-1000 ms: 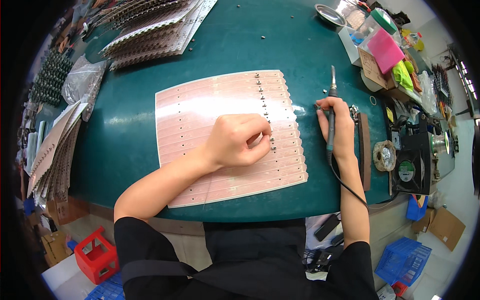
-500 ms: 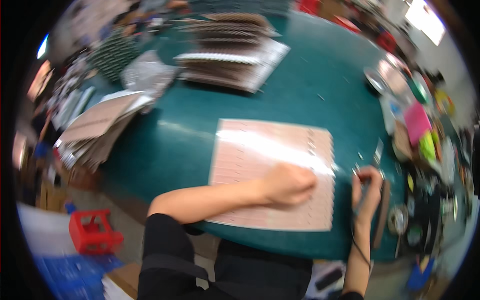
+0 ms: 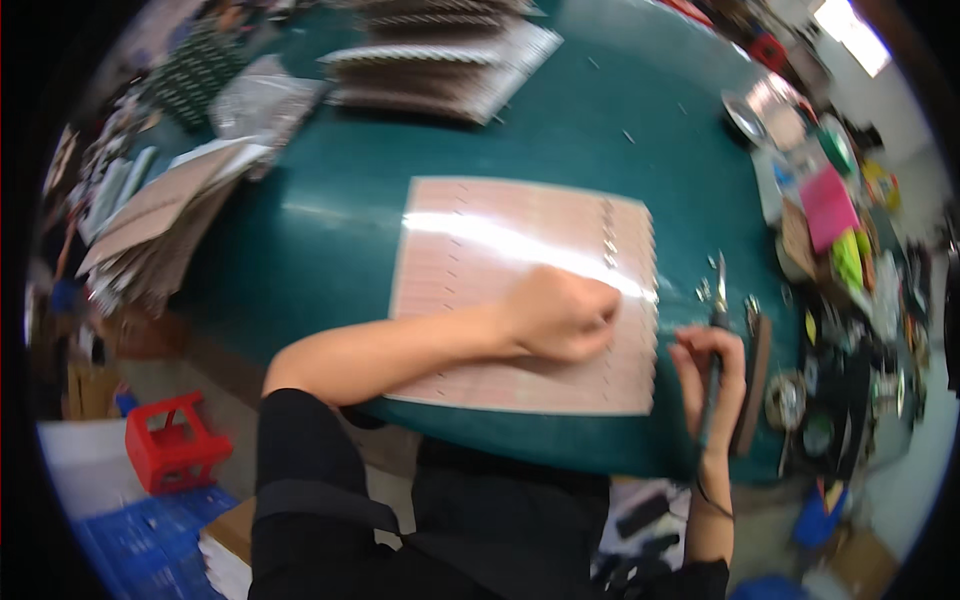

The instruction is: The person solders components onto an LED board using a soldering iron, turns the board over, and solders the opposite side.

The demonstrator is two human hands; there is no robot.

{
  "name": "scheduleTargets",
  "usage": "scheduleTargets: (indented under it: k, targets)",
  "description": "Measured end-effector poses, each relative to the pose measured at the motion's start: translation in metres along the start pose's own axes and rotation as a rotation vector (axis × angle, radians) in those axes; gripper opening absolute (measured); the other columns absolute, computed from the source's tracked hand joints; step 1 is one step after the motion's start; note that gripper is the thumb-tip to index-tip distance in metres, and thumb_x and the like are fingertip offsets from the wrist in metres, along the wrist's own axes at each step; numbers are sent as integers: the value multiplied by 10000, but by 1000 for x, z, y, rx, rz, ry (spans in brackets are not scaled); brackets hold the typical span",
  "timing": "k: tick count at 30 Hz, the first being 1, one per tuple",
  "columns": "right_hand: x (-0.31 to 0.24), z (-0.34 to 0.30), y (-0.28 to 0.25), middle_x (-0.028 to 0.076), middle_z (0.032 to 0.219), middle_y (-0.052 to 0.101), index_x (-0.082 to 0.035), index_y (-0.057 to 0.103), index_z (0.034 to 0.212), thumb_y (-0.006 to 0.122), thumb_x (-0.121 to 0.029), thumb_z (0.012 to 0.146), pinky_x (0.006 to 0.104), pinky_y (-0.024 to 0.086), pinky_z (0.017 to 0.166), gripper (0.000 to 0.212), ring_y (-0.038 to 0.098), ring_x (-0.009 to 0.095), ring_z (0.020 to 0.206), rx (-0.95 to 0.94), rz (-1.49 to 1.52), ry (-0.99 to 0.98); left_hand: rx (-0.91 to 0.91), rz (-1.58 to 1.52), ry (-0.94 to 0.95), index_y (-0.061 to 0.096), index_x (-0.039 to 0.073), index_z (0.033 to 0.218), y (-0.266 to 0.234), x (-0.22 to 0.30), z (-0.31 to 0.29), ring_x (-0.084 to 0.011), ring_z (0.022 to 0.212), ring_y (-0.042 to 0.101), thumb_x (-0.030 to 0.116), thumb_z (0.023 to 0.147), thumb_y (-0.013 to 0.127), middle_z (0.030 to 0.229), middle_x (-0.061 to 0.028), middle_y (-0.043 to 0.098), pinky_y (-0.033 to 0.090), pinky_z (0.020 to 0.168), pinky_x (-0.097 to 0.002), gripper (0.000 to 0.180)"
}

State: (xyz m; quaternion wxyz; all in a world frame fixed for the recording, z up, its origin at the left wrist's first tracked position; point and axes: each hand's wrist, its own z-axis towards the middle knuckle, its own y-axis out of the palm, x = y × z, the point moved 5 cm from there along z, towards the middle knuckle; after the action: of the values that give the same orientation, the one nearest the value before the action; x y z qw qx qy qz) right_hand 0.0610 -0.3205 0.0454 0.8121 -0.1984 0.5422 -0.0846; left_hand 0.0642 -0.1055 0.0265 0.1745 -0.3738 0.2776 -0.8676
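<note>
Our left hand (image 3: 562, 315) rests curled, fingers pinched together, on the pink sheet (image 3: 520, 290) lying flat on the green desk (image 3: 330, 230); whether it pinches anything we cannot tell. Just right of it, past the sheet's edge, our right hand (image 3: 712, 365) is closed around a soldering iron (image 3: 716, 330), tip pointing away from us.
</note>
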Motion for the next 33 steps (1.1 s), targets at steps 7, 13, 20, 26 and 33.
scheduleTargets:
  k: [7, 13, 20, 26, 33]
  targets:
    - [3, -21, 25, 86, 895, 640, -26, 564, 973, 701, 79, 812, 275, 509, 729, 236, 614, 158, 794, 9, -55, -54, 81, -133, 8, 572, 71, 639, 1, 3, 12, -122, 415, 469, 38, 689, 643, 537, -21, 530, 357, 402, -279, 92]
    - [-14, -17, 36, 78, 804, 626, -55, 577, 972, 730, 96, 750, 324, 501, 662, 309, 599, 226, 737, -85, -215, -321, 63, -135, -2, 547, 76, 632, 0, 9, 9, -221, 464, 552, 92, 679, 635, 559, -55, 560, 426, 431, -339, 101]
    - [-10, -19, 46, 112, 871, 673, -48, 539, 963, 712, 100, 777, 308, 514, 683, 293, 624, 228, 755, -130, -212, -329, 59, -130, 14, 538, 76, 631, 0, 7, 6, -234, 472, 553, 105, 678, 637, 561, -54, 559, 431, 435, -343, 113]
    - [-11, -18, 48, 107, 871, 670, -50, 541, 951, 701, 131, 740, 319, 510, 679, 321, 612, 245, 765, -148, -253, -389, 58, -117, 17, 539, 77, 629, 1, 5, 7, -249, 476, 557, 112, 678, 643, 563, -61, 563, 434, 440, -353, 120]
    - [-18, -17, 48, 95, 852, 654, -54, 541, 963, 695, 139, 700, 350, 509, 702, 360, 602, 266, 761, -226, -376, -469, 46, -127, 42, 544, 76, 633, 2, 7, 9, -249, 472, 554, 111, 679, 645, 564, -61, 566, 430, 438, -352, 116]
